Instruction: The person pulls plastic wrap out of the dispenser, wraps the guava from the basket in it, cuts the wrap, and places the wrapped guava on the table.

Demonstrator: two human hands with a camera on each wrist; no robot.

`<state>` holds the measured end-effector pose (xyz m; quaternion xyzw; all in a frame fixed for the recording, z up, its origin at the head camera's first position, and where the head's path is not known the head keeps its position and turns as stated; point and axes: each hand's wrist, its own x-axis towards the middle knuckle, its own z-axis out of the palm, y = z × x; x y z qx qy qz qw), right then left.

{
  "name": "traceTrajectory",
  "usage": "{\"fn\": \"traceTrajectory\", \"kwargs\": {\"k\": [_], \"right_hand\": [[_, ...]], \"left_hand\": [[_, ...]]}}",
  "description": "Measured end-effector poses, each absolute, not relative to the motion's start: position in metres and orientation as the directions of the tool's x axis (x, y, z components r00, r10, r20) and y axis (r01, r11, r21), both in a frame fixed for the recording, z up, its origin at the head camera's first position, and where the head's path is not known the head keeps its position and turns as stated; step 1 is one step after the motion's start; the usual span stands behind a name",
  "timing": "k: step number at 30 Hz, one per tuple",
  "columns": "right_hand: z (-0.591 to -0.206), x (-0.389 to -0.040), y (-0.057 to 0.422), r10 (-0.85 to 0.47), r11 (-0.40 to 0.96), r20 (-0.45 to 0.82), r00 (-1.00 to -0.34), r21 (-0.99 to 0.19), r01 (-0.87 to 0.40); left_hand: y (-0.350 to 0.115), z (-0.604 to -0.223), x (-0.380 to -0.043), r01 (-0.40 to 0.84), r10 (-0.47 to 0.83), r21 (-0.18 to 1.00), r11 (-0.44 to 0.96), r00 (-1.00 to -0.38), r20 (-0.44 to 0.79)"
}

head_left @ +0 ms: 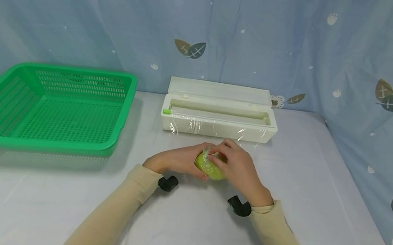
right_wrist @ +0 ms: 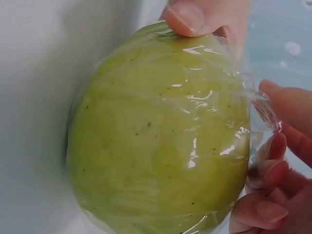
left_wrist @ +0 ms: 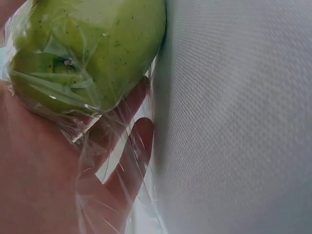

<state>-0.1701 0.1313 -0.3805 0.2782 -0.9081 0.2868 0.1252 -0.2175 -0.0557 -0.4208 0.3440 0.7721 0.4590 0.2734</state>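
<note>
A speckled yellow-green fruit [head_left: 209,167], rounded like an apple or pear, sits on the table wrapped in clear cling film [right_wrist: 265,109]. My left hand [head_left: 183,158] holds the fruit from the left, its thumb pressed on the film-covered skin in the right wrist view. From the other side my right hand [head_left: 242,171] pinches a gathered bit of film between thumb and fingertips, close against the fruit. In the left wrist view, loose creased film trails from the fruit's dimpled end across the left palm and fingers.
Behind the hands stands a white cling film box [head_left: 219,130] with its lid up, a green cutter slider [head_left: 167,111] at its left end and film hanging over the front. A green plastic basket [head_left: 117,135] stands at the left. Patterned blue cloth [head_left: 244,30] backs the white table [head_left: 325,197].
</note>
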Motion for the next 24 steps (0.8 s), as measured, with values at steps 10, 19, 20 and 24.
{"fn": "traceTrajectory", "kwargs": {"k": [10,19,20,24], "right_hand": [[-0.375,-0.170,0.136,-0.487,0.467,0.284,-0.826,-0.714,-0.521],[-0.371,-0.168,0.140,-0.437,0.467,0.229,-0.870,-0.768,-0.437],[-0.370,-0.168,0.140,-0.436,0.469,0.231,-0.870,-0.766,-0.439],[-0.366,-0.169,0.142,-0.432,0.502,0.246,-0.868,-0.734,-0.458]], "left_hand": [[-0.056,-0.420,-0.217,0.315,0.765,0.865,0.389,-0.634,-0.113],[-0.056,-0.425,-0.219,0.310,0.760,0.868,0.389,-0.640,-0.113],[-0.056,-0.425,-0.220,0.306,0.761,0.871,0.384,-0.639,-0.111],[-0.057,-0.425,-0.221,0.291,0.757,0.878,0.380,-0.643,-0.114]]}}
